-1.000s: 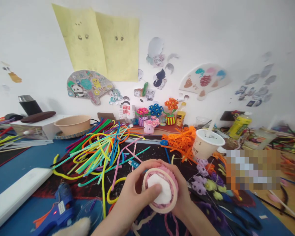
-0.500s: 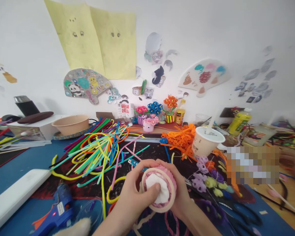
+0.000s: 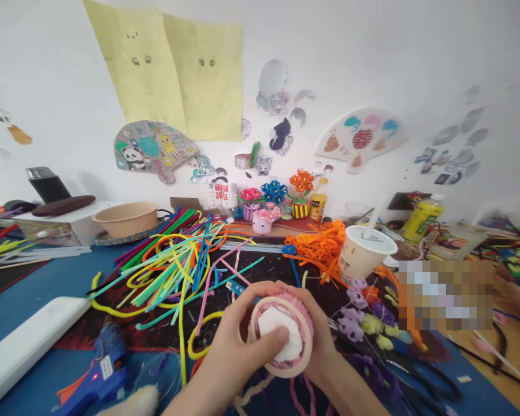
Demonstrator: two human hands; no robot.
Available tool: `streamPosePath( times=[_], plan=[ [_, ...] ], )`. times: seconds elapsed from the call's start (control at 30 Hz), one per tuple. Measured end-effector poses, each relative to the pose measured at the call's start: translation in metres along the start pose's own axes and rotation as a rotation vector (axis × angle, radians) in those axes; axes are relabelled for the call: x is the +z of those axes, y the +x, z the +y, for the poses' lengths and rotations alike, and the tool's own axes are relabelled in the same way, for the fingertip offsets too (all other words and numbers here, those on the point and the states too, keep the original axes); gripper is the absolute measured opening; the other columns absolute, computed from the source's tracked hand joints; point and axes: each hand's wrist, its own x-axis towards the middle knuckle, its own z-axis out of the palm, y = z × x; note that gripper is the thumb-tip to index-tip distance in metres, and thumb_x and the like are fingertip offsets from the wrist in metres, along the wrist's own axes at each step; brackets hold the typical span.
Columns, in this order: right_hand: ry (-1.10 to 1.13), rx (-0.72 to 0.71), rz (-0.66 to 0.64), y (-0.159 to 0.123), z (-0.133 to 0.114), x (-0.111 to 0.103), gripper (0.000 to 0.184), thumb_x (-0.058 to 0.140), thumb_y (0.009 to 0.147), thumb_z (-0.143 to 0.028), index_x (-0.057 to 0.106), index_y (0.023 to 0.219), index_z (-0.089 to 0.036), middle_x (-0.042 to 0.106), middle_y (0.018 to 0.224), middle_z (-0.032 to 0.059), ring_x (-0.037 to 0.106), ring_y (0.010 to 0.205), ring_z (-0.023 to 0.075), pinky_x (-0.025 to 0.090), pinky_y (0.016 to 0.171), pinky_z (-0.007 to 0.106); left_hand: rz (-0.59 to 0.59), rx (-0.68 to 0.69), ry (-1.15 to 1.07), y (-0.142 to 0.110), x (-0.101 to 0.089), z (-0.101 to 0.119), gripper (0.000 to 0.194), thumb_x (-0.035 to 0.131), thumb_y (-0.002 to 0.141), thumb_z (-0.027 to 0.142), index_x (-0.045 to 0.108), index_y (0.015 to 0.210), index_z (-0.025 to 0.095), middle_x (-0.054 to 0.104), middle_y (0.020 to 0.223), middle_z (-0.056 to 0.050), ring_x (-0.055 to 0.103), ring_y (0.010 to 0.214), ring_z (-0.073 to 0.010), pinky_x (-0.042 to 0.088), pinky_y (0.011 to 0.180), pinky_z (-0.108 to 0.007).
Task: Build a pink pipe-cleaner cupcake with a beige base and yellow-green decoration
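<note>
Both my hands hold a small round pot of pink pipe cleaners [image 3: 305, 315] with a cream rim, tilted so its opening faces me. White stuffing [image 3: 277, 334] fills the inside. My left hand [image 3: 238, 341] grips the left side, its thumb pressing on the stuffing. Around the right side curls my right hand [image 3: 323, 335], its fingertips partly hidden behind the pot. Cream and pink pipe cleaner ends [image 3: 301, 396] hang below it. Left of my forearm lies a blue hot glue gun [image 3: 106, 370] with a red light on.
Loose coloured pipe cleaners [image 3: 173, 271] spread at the left, orange ones [image 3: 320, 248] at the right beside a lidded cup [image 3: 366, 251]. Purple flowers [image 3: 351, 320] and black scissors [image 3: 429, 375] lie right. Finished flower pots [image 3: 262, 221] stand at the back. Another person's hand [image 3: 517, 292] shows far right.
My left thumb has shifted slightly right across the white stuffing. Both hands keep their hold on the pot, and the view has moved a little.
</note>
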Motion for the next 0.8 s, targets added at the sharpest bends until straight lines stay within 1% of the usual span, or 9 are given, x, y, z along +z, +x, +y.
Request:
streamPosePath(
  times=[0.1,0.17,0.23,0.33,0.47,0.6,0.7,0.8],
  plan=[
    [0.002,0.017,0.006,-0.001,0.000,0.000,0.022,0.084,0.055,-0.033,0.069,0.059,-0.018,0.066,0.056,-0.0014,0.057,0.054,0.0156,0.048,0.057,0.027,0.044,-0.040,-0.005,-0.001,0.002,0.000,0.043,0.084,0.071,0.038,0.065,0.107,0.022,0.068,0.098,-0.002,0.061,0.087,-0.0169,0.048,0.075,-0.022],
    [0.003,0.007,-0.011,-0.001,0.001,-0.001,0.022,0.083,0.058,-0.034,0.068,0.060,-0.018,0.065,0.056,-0.0018,0.057,0.054,0.0152,0.048,0.057,0.026,0.067,-0.053,-0.007,-0.002,0.004,0.000,0.044,0.084,0.070,0.038,0.064,0.106,0.022,0.067,0.094,-0.001,0.059,0.084,-0.0161,0.047,0.074,-0.021],
    [-0.003,-0.002,-0.025,-0.002,0.003,-0.002,0.023,0.083,0.060,-0.035,0.068,0.060,-0.017,0.065,0.055,-0.0020,0.057,0.054,0.0147,0.049,0.057,0.026,0.078,-0.045,0.004,-0.002,0.005,0.000,0.044,0.084,0.069,0.038,0.064,0.105,0.021,0.066,0.093,-0.001,0.059,0.083,-0.0159,0.046,0.073,-0.021],
    [0.002,-0.011,-0.027,-0.003,0.005,-0.003,0.024,0.085,0.058,-0.037,0.070,0.061,-0.017,0.065,0.054,-0.0025,0.058,0.054,0.0146,0.050,0.057,0.026,0.089,-0.034,0.026,-0.002,0.006,-0.001,0.045,0.084,0.069,0.040,0.065,0.105,0.021,0.066,0.094,-0.001,0.059,0.082,-0.0166,0.046,0.072,-0.022],
    [0.014,-0.009,-0.024,-0.003,0.006,-0.003,0.024,0.085,0.058,-0.037,0.072,0.063,-0.018,0.067,0.055,-0.0021,0.059,0.055,0.0151,0.051,0.057,0.026,0.073,-0.041,0.014,-0.002,0.005,-0.002,0.045,0.083,0.070,0.041,0.064,0.105,0.021,0.066,0.090,-0.001,0.058,0.079,-0.0155,0.045,0.071,-0.021],
    [0.024,0.010,0.000,-0.002,0.003,-0.001,0.021,0.083,0.056,-0.033,0.069,0.056,-0.018,0.066,0.054,-0.0008,0.058,0.054,0.0153,0.050,0.057,0.027,0.037,-0.045,0.007,-0.002,0.003,0.003,0.045,0.083,0.070,0.040,0.065,0.107,0.022,0.068,0.097,-0.002,0.061,0.084,-0.0178,0.047,0.073,-0.023],
    [0.029,0.029,0.035,-0.001,0.000,0.000,0.020,0.083,0.054,-0.032,0.068,0.055,-0.019,0.065,0.054,-0.0008,0.057,0.054,0.0160,0.049,0.057,0.028,-0.015,-0.039,0.016,-0.001,0.001,0.007,0.043,0.083,0.072,0.037,0.067,0.109,0.022,0.069,0.111,-0.005,0.063,0.093,-0.0214,0.048,0.077,-0.026],
    [0.006,0.024,0.039,-0.001,0.000,0.000,0.021,0.084,0.053,-0.033,0.069,0.056,-0.019,0.066,0.055,-0.0004,0.058,0.054,0.0171,0.049,0.057,0.029,0.000,-0.034,0.000,-0.002,0.001,0.009,0.042,0.084,0.071,0.035,0.070,0.109,0.024,0.068,0.121,-0.006,0.064,0.099,-0.0229,0.048,0.079,-0.027]
  ],
)
